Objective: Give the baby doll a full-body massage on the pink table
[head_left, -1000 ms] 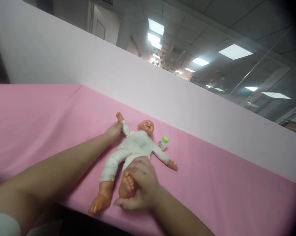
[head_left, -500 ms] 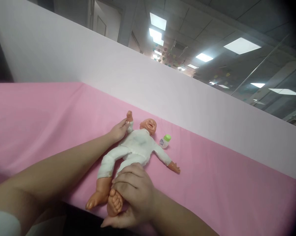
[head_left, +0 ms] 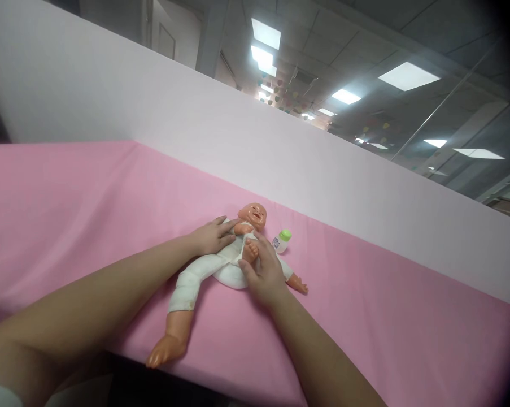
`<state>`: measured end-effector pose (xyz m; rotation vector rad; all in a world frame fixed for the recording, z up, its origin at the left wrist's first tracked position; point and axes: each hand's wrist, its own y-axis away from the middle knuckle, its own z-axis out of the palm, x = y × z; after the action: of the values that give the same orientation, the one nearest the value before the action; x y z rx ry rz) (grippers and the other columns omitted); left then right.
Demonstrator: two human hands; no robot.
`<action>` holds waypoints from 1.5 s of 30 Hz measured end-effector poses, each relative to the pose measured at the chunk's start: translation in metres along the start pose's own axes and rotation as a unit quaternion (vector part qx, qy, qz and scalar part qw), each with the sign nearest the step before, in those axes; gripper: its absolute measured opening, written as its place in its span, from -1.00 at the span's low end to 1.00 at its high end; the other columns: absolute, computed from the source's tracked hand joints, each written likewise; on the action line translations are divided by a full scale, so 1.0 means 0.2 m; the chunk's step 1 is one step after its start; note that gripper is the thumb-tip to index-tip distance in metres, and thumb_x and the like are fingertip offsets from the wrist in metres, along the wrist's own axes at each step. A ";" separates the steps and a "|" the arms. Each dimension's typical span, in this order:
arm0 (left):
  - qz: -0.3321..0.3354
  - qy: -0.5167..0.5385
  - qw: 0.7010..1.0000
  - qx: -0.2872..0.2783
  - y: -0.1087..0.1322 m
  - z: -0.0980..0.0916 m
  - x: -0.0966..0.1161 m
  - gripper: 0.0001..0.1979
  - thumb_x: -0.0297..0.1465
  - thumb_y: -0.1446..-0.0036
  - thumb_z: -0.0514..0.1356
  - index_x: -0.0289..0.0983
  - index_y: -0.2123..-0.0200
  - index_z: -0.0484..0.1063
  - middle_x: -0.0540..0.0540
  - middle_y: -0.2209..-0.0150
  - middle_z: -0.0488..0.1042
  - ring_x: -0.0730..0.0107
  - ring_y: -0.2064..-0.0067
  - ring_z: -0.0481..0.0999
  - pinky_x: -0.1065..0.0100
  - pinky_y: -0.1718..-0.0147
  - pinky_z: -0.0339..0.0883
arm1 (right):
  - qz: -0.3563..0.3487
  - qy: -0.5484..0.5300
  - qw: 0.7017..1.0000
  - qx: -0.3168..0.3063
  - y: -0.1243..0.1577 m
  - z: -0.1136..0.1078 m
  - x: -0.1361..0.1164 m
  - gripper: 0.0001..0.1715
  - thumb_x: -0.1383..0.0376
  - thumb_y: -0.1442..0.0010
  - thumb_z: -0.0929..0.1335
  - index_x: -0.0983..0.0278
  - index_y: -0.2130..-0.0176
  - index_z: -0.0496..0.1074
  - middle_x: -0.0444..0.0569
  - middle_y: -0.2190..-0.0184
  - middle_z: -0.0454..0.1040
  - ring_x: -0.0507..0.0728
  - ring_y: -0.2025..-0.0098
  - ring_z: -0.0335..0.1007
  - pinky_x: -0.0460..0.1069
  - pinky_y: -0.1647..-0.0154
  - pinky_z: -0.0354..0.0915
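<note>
A baby doll (head_left: pixel 228 258) with a white cloth body lies on its back on the pink cover, its head toward the wall. My left hand (head_left: pixel 214 236) holds one of the doll's arms folded across the chest, fingers laid over the sleeve; the little doll hand (head_left: pixel 243 228) pokes out beyond them. Closed around one lower leg, my right hand (head_left: pixel 266 270) keeps that leg bent up over the belly, with the doll's foot (head_left: pixel 250 250) showing beside my thumb. The other leg (head_left: pixel 182 291) stretches toward me, its foot at the cover's front edge. The doll's far arm (head_left: pixel 297 282) lies out to the right.
Close to the doll's head, a small clear bottle with a green cap (head_left: pixel 282 241) rests on the pink cover (head_left: pixel 365 294). A pale wall (head_left: pixel 280 152) rises behind. Ceiling lights and a doorway show beyond it. The cover's front edge is at the bottom.
My right hand has lifted the doll's leg from the front edge and bent it up to the belly. My left hand has brought the raised arm down across the chest.
</note>
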<state>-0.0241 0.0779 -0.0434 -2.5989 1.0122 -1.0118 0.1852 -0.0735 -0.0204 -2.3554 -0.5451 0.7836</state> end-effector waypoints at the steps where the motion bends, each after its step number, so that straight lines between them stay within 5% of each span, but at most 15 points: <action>1: -0.002 0.005 1.000 -0.011 0.00 0.00 0.00 -0.33 0.02 -0.31 0.10 0.02 -0.42 0.14 -0.18 -0.42 0.17 -0.06 -0.42 0.14 -0.06 -0.30 0.15 | -0.002 0.002 1.000 0.004 0.00 0.00 0.00 -0.44 0.14 -0.28 0.39 0.19 -0.22 0.35 0.16 -0.35 0.22 0.33 -0.40 0.12 0.33 -0.36 0.17; 4: -0.022 0.026 0.999 -0.012 0.00 0.00 0.03 -0.32 0.03 -0.32 0.07 0.03 -0.44 0.10 -0.18 -0.41 0.19 -0.06 -0.43 0.11 -0.06 -0.32 0.10 | -0.016 0.013 0.999 0.024 0.02 -0.01 -0.03 -0.44 0.14 -0.27 0.40 0.19 -0.21 0.35 0.17 -0.35 0.20 0.34 -0.39 0.13 0.33 -0.35 0.18; 10: -0.050 0.173 0.978 0.105 -0.01 -0.02 0.07 -0.41 0.04 -0.32 0.05 -0.12 -0.26 0.41 -0.17 -0.09 0.54 0.04 -0.12 0.50 0.12 -0.15 0.33 | -0.145 0.006 0.987 0.073 0.06 -0.05 -0.20 -0.45 0.08 -0.17 0.45 0.17 -0.11 0.39 0.17 -0.22 0.33 0.39 -0.26 0.29 0.35 -0.24 0.28; 13: -0.173 0.328 0.916 0.153 -0.04 -0.02 0.03 -0.49 0.03 -0.29 0.08 -0.16 -0.11 0.46 -0.16 0.15 0.61 0.11 0.16 0.61 0.15 0.11 0.49 | -0.206 -0.049 0.976 0.057 0.09 -0.05 -0.30 -0.41 -0.07 -0.13 0.45 0.18 -0.04 0.40 0.13 0.02 0.50 0.35 -0.04 0.45 0.31 -0.10 0.36; 18: -0.351 0.534 0.742 0.204 -0.09 -0.09 -0.03 -0.71 -0.14 -0.30 0.14 -0.26 0.13 0.40 -0.22 0.26 0.55 0.15 0.29 0.62 0.17 0.24 0.56 | -0.206 -0.138 0.968 -0.034 0.17 0.05 -0.37 -0.25 -0.37 0.03 0.41 0.21 0.28 0.37 -0.10 0.51 0.39 0.11 0.47 0.35 0.09 0.33 0.35; 23: -0.373 0.548 0.721 0.200 -0.09 -0.14 -0.04 -0.76 -0.20 -0.30 0.14 -0.26 0.19 0.37 -0.27 0.21 0.54 0.15 0.27 0.63 0.18 0.24 0.57 | -0.244 -0.079 0.953 -0.159 0.20 0.16 -0.34 -0.20 -0.44 0.11 0.38 0.20 0.50 0.23 -0.21 0.61 0.27 0.03 0.51 0.26 0.05 0.32 0.30; 26: -0.341 0.507 0.765 0.205 -0.07 -0.12 -0.02 -0.67 -0.09 -0.28 0.16 -0.25 0.15 0.41 -0.25 0.21 0.55 0.11 0.25 0.62 0.15 0.25 0.56 | -0.243 -0.118 0.957 -0.103 0.19 0.12 -0.36 -0.29 -0.36 0.04 0.40 0.19 0.37 0.32 -0.16 0.54 0.39 0.07 0.46 0.35 0.08 0.28 0.34; 30: -0.168 0.247 0.936 0.185 -0.02 -0.08 0.04 -0.54 0.02 -0.28 0.12 -0.21 0.04 0.50 -0.22 0.12 0.56 0.04 0.09 0.57 0.10 0.06 0.48 | -0.252 -0.120 0.960 0.018 0.17 0.01 -0.40 -0.40 -0.11 -0.04 0.45 0.18 0.07 0.37 -0.01 0.27 0.56 0.22 0.22 0.51 0.20 0.08 0.42; 32: -0.078 0.112 0.979 0.149 0.01 -0.07 0.08 -0.48 0.03 -0.29 0.10 -0.18 -0.09 0.50 -0.22 -0.02 0.52 0.02 -0.03 0.52 0.07 -0.07 0.40 | -0.256 -0.087 0.962 0.046 0.15 -0.02 -0.38 -0.39 0.04 -0.05 0.46 0.17 -0.04 0.34 0.06 0.10 0.56 0.31 0.04 0.50 0.29 -0.07 0.39; 38: 0.035 -0.134 0.990 0.022 0.03 -0.08 0.14 -0.43 -0.02 -0.30 0.10 0.06 -0.34 0.29 -0.18 -0.39 0.16 -0.18 -0.36 0.18 -0.14 -0.28 0.10 | -0.088 0.012 0.993 0.082 0.04 -0.03 -0.17 -0.54 0.27 -0.12 0.44 0.16 -0.03 0.37 0.10 -0.23 0.35 0.41 -0.35 0.17 0.43 -0.33 0.15; 45: 0.031 -0.131 0.991 0.006 0.03 -0.08 0.14 -0.43 -0.05 -0.33 0.07 0.06 -0.37 0.25 -0.21 -0.30 0.31 -0.07 -0.32 0.27 -0.03 -0.24 0.18 | 0.055 -0.073 0.995 0.031 0.00 -0.01 0.07 -0.40 0.25 -0.25 0.39 0.13 -0.25 0.26 0.07 -0.20 0.39 0.28 -0.25 0.33 0.29 -0.28 0.29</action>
<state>-0.0221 0.0564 -0.0191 -2.5837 1.0087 -0.6376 0.1966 -0.0675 -0.0247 -2.2979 -0.4476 1.0156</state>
